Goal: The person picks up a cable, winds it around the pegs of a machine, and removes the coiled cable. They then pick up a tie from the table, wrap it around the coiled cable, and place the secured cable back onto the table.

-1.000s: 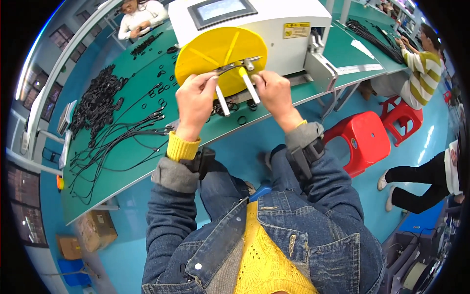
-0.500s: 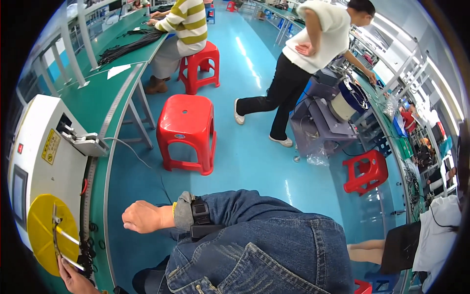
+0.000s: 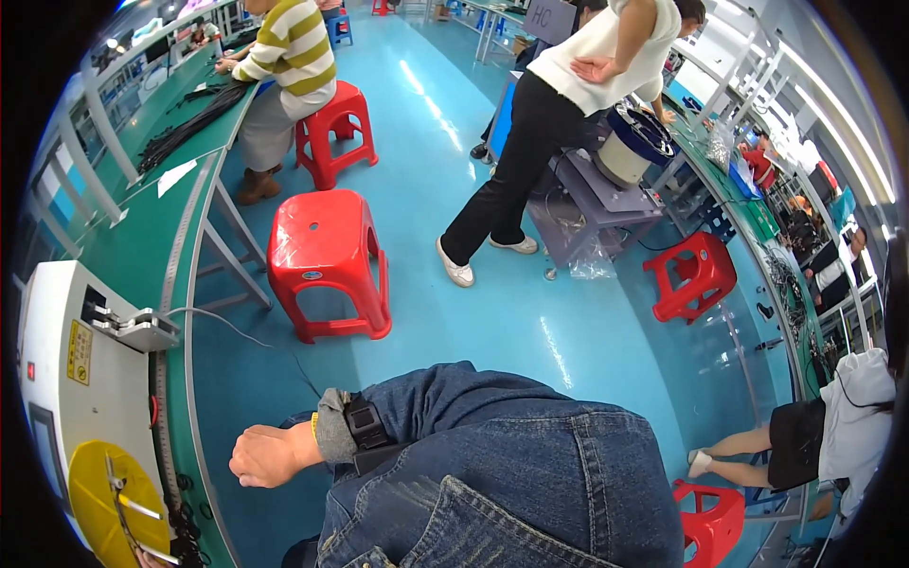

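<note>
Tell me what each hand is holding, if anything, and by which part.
Right hand: curled, nothing visible in it. Left hand: only a sliver shows at the lower edge by the yellow disc; its hold cannot be told.

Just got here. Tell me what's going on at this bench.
A person in a denim jacket is at a white machine with a yellow disc on its front, set on a green bench. The left hand barely shows at the bottom edge, by the disc, where a thin dark strand runs down; its hold cannot be made out. The right hand is curled into a loose fist beside the bench, touching nothing visible. Nearby, a worker in a striped top sits by dark cables.
</note>
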